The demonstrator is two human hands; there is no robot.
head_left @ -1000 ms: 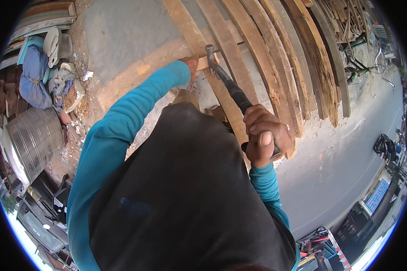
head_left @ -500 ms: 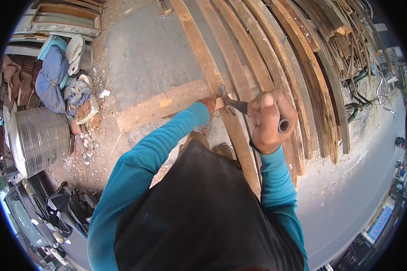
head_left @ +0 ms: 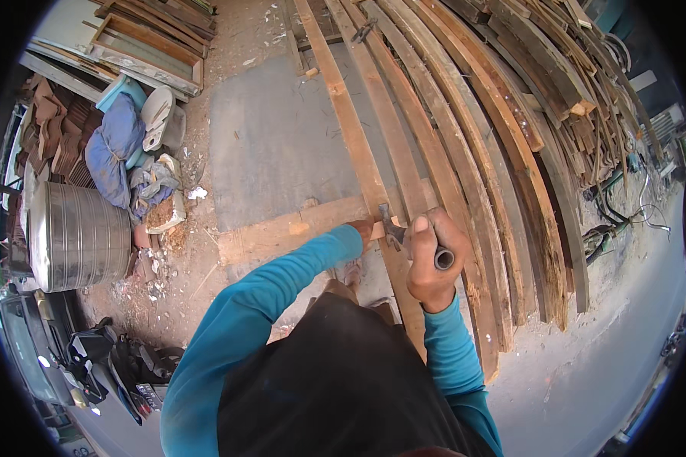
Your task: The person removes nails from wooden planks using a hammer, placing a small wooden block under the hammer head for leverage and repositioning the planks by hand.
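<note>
My right hand (head_left: pixel 437 263) is wrapped round the handle of a claw hammer (head_left: pixel 391 227), and the handle's hollow, tube-like end sticks out toward me. The hammer's head rests at a long wooden plank (head_left: pixel 352 129), which runs away from me. Close to the head, on its left, my left hand (head_left: pixel 364 231) is closed at a small pale piece of wood (head_left: pixel 381 229). The sleeve hides part of its fingers. Beneath, a wide board (head_left: pixel 270 228) lies crosswise under the plank.
Several long planks (head_left: pixel 465 156) lie side by side on the right, beside a timber pile (head_left: pixel 579 114). A dark metal tool (head_left: pixel 363 30) lies on the far planks. Leftward stand a ribbed metal drum (head_left: pixel 80 236), a blue bundle (head_left: pixel 116 148) and a parked motorcycle (head_left: pixel 122 362).
The whole view has shifted, so the scene sits lower and a tool on the far planks now shows. My right hand has come a little nearer my left, still gripping the hammer.
</note>
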